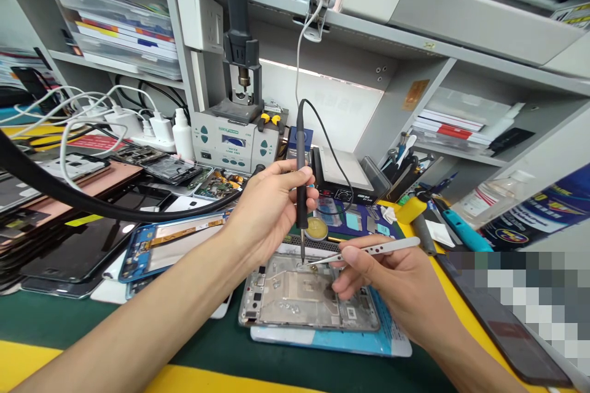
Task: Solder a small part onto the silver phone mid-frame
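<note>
My left hand (271,202) is closed round the grip of a black soldering iron (302,212), which points straight down. Closed on metal tweezers (391,247) with small holes, my right hand (391,282) holds them nearly level, their points to the left. Iron tip and tweezer points come together over the upper edge of a silver phone frame (286,316); whether they touch it, I cannot tell. Beneath the frame lies a light blue pad (322,339). A small round tin of yellowish paste (316,228) sits just behind the iron's tip.
A rework station (235,141) with a hot-air gun (239,43) in its stand is at the back. Phones and parts (87,239) pile up on the left, with a thick black hose (115,212) across them. Right are a dark phone (502,319) and a teal-handled tool (465,227).
</note>
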Demonstrator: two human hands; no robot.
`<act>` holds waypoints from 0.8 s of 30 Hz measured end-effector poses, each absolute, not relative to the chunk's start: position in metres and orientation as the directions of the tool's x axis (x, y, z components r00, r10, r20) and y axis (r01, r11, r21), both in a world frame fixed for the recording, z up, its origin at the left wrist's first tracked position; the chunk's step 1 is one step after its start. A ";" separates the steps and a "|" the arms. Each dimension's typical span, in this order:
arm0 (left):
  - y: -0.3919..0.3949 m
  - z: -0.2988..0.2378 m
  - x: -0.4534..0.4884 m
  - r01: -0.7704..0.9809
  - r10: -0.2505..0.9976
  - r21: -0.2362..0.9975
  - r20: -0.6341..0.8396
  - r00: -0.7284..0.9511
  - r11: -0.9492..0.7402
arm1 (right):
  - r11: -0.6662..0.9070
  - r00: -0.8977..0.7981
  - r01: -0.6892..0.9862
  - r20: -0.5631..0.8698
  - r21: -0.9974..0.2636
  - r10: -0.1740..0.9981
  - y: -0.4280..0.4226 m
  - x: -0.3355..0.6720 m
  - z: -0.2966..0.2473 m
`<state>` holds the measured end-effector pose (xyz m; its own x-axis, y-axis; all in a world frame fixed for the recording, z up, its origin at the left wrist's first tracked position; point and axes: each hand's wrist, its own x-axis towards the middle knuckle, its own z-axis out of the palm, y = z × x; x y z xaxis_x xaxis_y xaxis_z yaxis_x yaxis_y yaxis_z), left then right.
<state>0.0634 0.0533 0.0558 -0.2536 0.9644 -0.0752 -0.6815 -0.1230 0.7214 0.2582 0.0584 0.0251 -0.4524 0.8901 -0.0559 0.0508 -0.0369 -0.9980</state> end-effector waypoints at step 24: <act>0.056 0.058 0.056 -0.804 0.961 0.594 -0.212 -0.175 -0.015 | -0.200 -0.431 -0.096 -0.141 -0.975 0.891 0.053 0.260 0.036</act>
